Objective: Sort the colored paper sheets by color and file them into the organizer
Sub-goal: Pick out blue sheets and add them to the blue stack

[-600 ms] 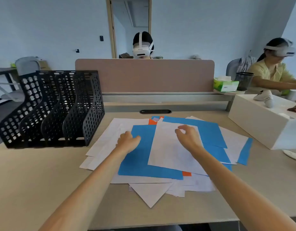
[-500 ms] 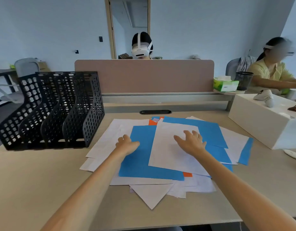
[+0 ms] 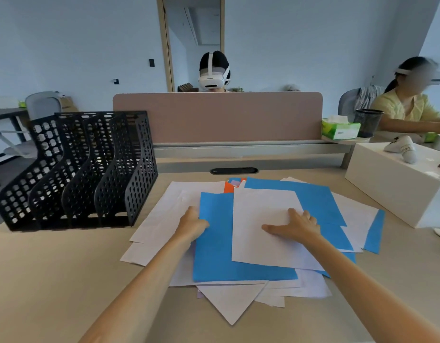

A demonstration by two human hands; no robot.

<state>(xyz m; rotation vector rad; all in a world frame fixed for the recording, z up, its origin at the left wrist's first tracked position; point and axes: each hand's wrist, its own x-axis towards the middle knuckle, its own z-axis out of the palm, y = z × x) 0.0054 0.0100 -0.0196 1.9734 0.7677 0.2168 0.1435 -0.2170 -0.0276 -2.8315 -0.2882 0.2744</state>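
Observation:
A loose pile of paper sheets lies mid-desk: white sheets, several blue ones and an orange sheet (image 3: 228,187) peeking out at the back. My right hand (image 3: 294,225) lies flat, fingers spread, on the top white sheet (image 3: 261,214). My left hand (image 3: 193,222) grips the left edge of a large blue sheet (image 3: 214,246) that lies under that white sheet. The black perforated organizer (image 3: 90,167) with several slots stands at the left, its slots holding no paper that I can see.
A white box (image 3: 392,189) sits at the right with a small white object on it. A pink divider panel (image 3: 217,117) closes the desk's far side. Two people with headsets sit beyond it and at the right. A green tissue box (image 3: 340,128) stands behind.
My right hand has gone from pinching near the white sheet's top edge to lying flat lower down on it. My left hand has moved a little onto the blue sheet's edge.

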